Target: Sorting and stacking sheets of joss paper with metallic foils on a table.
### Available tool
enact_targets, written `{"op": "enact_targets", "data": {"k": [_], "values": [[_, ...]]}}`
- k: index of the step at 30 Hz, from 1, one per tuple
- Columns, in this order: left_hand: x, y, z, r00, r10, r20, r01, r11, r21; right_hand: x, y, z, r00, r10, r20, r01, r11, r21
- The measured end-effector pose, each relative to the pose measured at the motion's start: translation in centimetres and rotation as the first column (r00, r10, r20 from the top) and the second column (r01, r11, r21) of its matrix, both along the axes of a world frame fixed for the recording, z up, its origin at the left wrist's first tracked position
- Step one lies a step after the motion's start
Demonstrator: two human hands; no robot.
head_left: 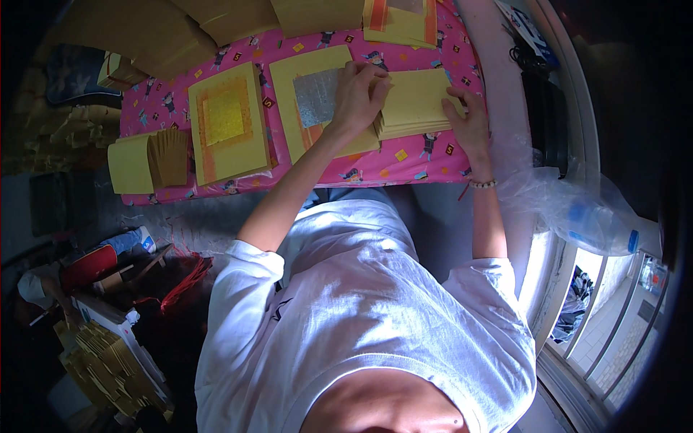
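Observation:
A stack of folded yellow paper sheets (417,97) lies on the pink patterned tablecloth (289,45), its layered folds facing me. My left hand (361,97) is closed at the stack's left edge, thumb and fingertips together on the paper there. At the opposite end, my right hand (469,121) grips the right edge with curled fingers and thumb. Beneath my left wrist lies a pile of yellow sheets with a silver foil square (316,97), partly covered by the hand and forearm. Left of it is another yellow pile with a gold foil square (225,121) on an orange patch.
A fanned bundle of folded yellow paper (153,160) sits at the table's left corner. Larger brown-yellow stacks (249,22) line the far side. Clear plastic wrapping (570,213) and a barred window (606,325) are on the right. A red bundle of string (184,283) lies lower left.

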State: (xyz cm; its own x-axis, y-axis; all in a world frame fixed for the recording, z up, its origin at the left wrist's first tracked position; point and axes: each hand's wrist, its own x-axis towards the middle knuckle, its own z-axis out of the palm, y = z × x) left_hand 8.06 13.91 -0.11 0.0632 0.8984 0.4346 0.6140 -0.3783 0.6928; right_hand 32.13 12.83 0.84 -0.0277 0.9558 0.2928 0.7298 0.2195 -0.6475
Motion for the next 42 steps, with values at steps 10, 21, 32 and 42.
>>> {"op": "enact_targets", "data": {"k": [10,21,32,42], "values": [[-7.5,-7.2,2.8,0.998,0.0,0.057,0.004,0.998,-0.07,-3.8,-4.6,5.4,0.969,-0.058,-0.239,0.088,0.989,0.117],[-10.5,-14.2,-0.8,0.971,-0.037,-0.236,-0.003,0.986,-0.166,-10.3,-10.4,-0.7,0.987,0.155,-0.034,-0.159,0.973,-0.168],[-10.8,-14.9,-1.7,0.981,-0.003,-0.195,-0.033,0.983,-0.182,-12.3,-11.0,-0.9,0.989,0.145,0.005,-0.143,0.982,-0.119],[-11.0,-15.1,-1.1,0.971,0.049,-0.232,-0.088,0.983,-0.16,-12.5,-10.5,3.0,0.957,0.239,0.165,-0.228,0.97,-0.083]]}}
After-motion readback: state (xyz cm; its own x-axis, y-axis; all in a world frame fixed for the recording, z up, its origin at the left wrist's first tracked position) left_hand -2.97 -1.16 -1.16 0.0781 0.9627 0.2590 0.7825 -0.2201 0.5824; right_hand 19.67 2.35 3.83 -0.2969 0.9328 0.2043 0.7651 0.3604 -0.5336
